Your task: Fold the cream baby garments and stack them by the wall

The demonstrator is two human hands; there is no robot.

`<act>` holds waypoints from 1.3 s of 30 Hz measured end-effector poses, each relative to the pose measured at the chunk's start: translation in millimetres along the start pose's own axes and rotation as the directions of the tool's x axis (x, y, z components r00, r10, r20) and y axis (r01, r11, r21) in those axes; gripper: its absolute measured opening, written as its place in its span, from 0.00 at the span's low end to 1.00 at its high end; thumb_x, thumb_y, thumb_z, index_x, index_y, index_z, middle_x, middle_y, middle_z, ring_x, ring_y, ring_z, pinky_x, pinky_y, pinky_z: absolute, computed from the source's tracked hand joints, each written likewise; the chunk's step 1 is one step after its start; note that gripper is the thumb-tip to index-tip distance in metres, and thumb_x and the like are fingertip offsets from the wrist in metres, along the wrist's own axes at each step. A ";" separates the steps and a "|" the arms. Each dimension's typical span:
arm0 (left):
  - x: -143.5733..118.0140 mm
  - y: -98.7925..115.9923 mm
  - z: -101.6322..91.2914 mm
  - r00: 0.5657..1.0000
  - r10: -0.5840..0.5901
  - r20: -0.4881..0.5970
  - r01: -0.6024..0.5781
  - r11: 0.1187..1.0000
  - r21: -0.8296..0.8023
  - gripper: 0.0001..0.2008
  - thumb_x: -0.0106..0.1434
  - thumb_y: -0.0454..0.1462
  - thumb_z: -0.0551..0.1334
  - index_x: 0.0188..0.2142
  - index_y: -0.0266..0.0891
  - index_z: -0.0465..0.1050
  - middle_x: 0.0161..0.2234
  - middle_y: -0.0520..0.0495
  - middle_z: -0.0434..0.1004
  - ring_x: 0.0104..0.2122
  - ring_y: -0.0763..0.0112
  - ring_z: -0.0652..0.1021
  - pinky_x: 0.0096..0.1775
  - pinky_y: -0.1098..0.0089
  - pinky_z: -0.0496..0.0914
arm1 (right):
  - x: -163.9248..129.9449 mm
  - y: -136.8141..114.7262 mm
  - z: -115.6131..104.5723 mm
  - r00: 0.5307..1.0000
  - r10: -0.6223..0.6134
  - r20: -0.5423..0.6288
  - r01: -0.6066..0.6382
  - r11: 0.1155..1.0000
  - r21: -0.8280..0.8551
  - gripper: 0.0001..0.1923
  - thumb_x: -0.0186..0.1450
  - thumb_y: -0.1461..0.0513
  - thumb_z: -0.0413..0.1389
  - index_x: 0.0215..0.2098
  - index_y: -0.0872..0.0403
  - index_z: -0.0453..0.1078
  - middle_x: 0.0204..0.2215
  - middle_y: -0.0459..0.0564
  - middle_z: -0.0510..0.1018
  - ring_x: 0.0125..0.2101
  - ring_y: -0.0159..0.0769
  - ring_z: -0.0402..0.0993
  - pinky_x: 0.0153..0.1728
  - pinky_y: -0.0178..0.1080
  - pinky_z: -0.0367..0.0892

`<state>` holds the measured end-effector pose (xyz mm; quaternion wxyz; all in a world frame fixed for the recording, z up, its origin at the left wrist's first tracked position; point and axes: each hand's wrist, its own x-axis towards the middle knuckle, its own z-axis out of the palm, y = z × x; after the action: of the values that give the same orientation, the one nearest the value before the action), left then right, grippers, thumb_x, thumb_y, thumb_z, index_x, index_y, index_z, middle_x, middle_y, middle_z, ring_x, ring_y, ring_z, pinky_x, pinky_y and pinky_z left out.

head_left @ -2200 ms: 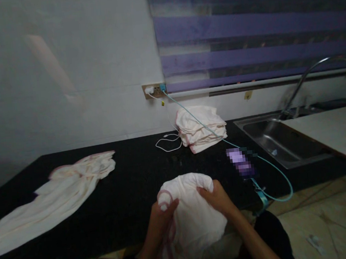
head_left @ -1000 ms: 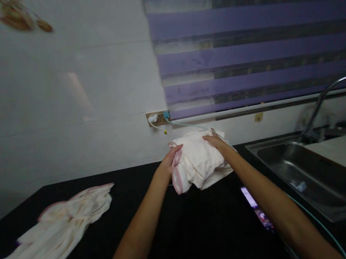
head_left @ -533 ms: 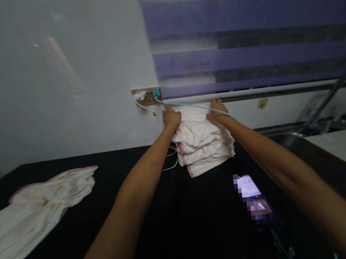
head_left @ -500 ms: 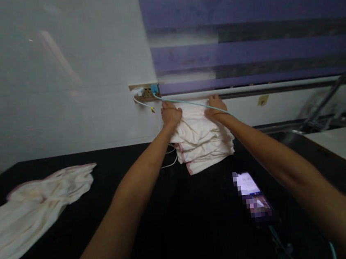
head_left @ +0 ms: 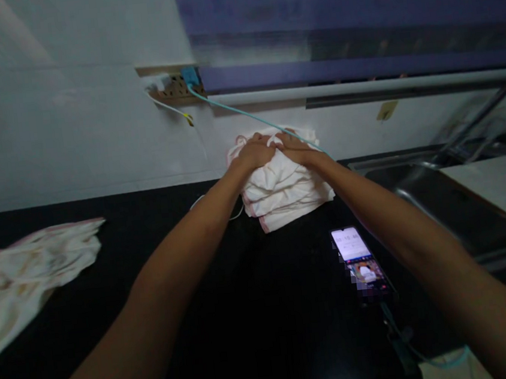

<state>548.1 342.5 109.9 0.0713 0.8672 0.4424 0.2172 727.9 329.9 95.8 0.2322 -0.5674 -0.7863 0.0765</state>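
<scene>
A stack of folded white cloths (head_left: 280, 189) with pinkish edging lies at the back of the black tabletop, against the wall. My left hand (head_left: 258, 148) rests on top of the stack, palm down, with its fingers reaching forward. Close beside it, my right hand (head_left: 291, 144) presses on the same top cloth, thumb turned inward. A little white fabric bulges up between the two hands. Some fingertips are hard to make out in the dim light. At the left, another white cloth (head_left: 39, 266) lies loose and crumpled.
A lit phone (head_left: 362, 262) lies right of centre. A teal cable (head_left: 249, 115) runs from the wall socket (head_left: 174, 88) across to my right forearm. White cable loops beside the stack. At the right are a metal sink (head_left: 397, 180) and a pale board (head_left: 501, 187).
Both hands have come inward from the top cloth's two sides and now sit close together on the stack. The camera view has shifted, tilting downward.
</scene>
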 end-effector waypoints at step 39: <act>-290.2 27.1 43.1 0.952 -0.304 0.019 0.220 0.642 -0.734 0.12 0.65 0.45 0.66 0.44 0.41 0.78 0.36 0.46 0.83 0.37 0.64 0.81 0.42 0.66 0.74 | -22.1 -16.6 11.6 0.974 0.004 -0.226 -0.052 0.976 -0.210 0.23 0.76 0.54 0.47 0.65 0.53 0.67 0.67 0.59 0.66 0.64 0.55 0.62 0.63 0.63 0.61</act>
<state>437.7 97.6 -11.1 0.4170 0.6805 0.4432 0.4081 713.8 305.3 85.8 0.2557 -0.6052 -0.7506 -0.0701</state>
